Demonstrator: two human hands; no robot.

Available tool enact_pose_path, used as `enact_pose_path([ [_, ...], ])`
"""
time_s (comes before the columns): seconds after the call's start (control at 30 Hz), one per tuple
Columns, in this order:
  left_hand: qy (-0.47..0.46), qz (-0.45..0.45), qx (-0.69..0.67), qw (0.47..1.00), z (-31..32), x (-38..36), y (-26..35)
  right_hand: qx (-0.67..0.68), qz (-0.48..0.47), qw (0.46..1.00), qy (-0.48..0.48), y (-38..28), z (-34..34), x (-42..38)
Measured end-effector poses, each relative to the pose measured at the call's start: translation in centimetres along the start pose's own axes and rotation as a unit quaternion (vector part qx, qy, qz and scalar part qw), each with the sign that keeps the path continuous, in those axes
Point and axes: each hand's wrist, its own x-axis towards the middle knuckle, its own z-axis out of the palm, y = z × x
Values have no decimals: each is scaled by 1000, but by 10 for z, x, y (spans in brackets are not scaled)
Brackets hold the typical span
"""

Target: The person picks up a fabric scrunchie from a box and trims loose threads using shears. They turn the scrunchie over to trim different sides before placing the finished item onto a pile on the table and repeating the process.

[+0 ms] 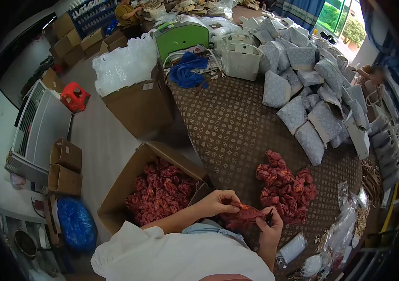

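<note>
A piece of red patterned fabric (248,214) is stretched between my two hands, just in front of my body. My left hand (223,202) pinches its left end, where an orange patch shows. At the other end, my right hand (269,225) is closed on the fabric. A small dark tool (269,216) also pokes out between the fingers of that hand; its kind is hard to make out. Beyond my right hand, a heap of crumpled red fabric pieces (283,189) lies on the brown patterned table cover (223,126). More red bundles (162,194) fill the cardboard box (119,187) at my left.
Grey quilted bags (302,117) are piled at the table's far right. A white handbag (241,61), blue cloth (187,70) and green machine (180,40) stand at the back. Clear plastic bags (340,234) lie at the right. Two other people (126,16) are in the background.
</note>
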Motion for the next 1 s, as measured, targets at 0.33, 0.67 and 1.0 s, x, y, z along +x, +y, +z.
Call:
enact_pose_path([
  [0.33, -20, 219, 276, 936, 23, -7, 48, -160, -4, 986, -48, -6, 20, 2],
  [0.67, 4, 67, 64, 996, 15, -3, 29, -225, 3, 973, -57, -15, 26, 2],
  [1.0, 84, 174, 65, 979, 27, -6, 53, -42, 46, 997, -38, -49, 33, 5],
])
